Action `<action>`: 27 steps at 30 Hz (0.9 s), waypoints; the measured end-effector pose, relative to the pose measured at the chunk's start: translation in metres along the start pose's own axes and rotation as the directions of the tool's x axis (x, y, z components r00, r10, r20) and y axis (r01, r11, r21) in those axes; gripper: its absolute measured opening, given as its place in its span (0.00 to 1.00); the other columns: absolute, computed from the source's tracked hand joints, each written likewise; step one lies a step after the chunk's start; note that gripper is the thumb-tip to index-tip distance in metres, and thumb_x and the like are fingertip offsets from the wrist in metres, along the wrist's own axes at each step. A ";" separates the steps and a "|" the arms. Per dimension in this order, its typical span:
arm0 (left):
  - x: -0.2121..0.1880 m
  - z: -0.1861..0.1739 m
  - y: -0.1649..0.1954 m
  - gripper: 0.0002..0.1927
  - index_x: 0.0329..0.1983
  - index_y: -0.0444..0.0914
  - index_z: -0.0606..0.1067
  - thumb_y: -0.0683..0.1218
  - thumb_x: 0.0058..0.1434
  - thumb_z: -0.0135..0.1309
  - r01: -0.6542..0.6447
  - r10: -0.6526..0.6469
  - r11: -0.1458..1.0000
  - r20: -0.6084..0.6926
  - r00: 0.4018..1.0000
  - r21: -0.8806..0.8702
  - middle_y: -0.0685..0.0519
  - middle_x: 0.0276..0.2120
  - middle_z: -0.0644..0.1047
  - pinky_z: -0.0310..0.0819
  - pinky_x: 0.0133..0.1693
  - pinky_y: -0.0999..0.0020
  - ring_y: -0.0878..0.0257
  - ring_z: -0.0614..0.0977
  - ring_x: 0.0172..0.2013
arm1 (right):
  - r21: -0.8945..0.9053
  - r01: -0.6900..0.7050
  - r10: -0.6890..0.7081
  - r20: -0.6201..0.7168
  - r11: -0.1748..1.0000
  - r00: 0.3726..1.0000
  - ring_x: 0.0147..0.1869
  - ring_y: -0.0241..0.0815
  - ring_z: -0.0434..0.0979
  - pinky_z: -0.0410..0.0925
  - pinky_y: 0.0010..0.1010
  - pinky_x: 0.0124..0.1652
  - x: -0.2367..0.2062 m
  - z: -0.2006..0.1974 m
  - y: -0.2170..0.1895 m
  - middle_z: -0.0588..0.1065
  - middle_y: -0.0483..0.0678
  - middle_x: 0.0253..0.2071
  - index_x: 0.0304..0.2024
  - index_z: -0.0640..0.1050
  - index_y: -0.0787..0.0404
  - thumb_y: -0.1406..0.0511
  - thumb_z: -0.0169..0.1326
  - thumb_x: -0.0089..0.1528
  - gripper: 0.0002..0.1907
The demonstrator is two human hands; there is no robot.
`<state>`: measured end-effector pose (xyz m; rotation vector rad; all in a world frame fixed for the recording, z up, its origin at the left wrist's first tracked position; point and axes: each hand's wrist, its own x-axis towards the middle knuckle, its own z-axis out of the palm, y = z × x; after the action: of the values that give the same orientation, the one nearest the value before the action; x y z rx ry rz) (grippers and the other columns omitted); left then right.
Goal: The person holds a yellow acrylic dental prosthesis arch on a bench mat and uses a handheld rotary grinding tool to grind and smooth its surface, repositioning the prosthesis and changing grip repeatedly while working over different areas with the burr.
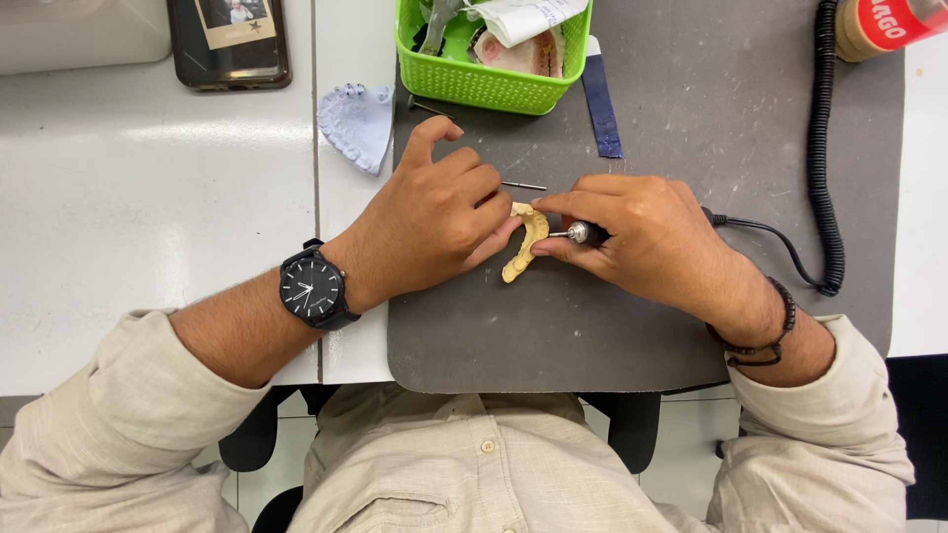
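My left hand [434,222] grips a yellowish plaster dental cast [523,247] over a grey work mat [553,326]. My right hand [642,237] is closed around a small rotary handpiece [583,233], whose metal tip touches the cast. The handpiece's black cord [770,237] runs right into a coiled cable [822,148]. A black wristwatch [312,287] is on my left wrist, and a dark bead bracelet [770,336] circles my right wrist.
A green plastic basket [474,84] holding casts and paper stands at the mat's far edge. Beside it lie a pale blue dental cast [357,123], a thin metal bur [523,186] and a dark blue strip [602,109]. A phone [229,44] lies far left.
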<state>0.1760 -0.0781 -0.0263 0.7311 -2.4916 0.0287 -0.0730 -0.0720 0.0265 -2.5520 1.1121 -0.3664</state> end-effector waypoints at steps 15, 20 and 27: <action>-0.003 -0.001 0.001 0.10 0.42 0.42 0.82 0.51 0.64 0.66 0.112 -0.113 0.982 -0.002 0.994 -0.152 0.58 0.39 0.80 0.55 0.60 0.49 0.62 0.77 0.47 | -0.005 0.008 -0.008 0.023 1.000 1.000 0.27 0.45 0.76 0.67 0.35 0.25 -0.001 -0.002 -0.003 0.76 0.43 0.28 0.49 0.84 0.54 0.54 0.66 0.57 0.21; -0.004 0.000 0.006 0.07 0.40 0.43 0.82 0.49 0.65 0.66 0.190 -0.184 0.962 0.049 0.982 -0.195 0.60 0.37 0.80 0.56 0.58 0.49 0.63 0.76 0.45 | 0.002 -0.007 0.007 0.039 1.000 0.999 0.26 0.45 0.76 0.68 0.34 0.24 -0.001 0.000 -0.004 0.76 0.43 0.28 0.49 0.83 0.55 0.54 0.66 0.57 0.21; 0.000 -0.018 0.016 0.14 0.39 0.39 0.81 0.52 0.58 0.67 0.161 -0.176 0.970 -0.075 0.981 -0.181 0.57 0.39 0.80 0.56 0.54 0.52 0.60 0.77 0.44 | 0.050 -0.036 0.034 0.029 0.998 0.999 0.25 0.46 0.75 0.67 0.35 0.24 -0.002 0.000 -0.006 0.75 0.45 0.27 0.47 0.83 0.57 0.55 0.68 0.54 0.22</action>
<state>0.1764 -0.0618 -0.0091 0.8448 -2.3035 -0.2105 -0.0701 -0.0665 0.0289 -2.4832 1.1216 -0.3449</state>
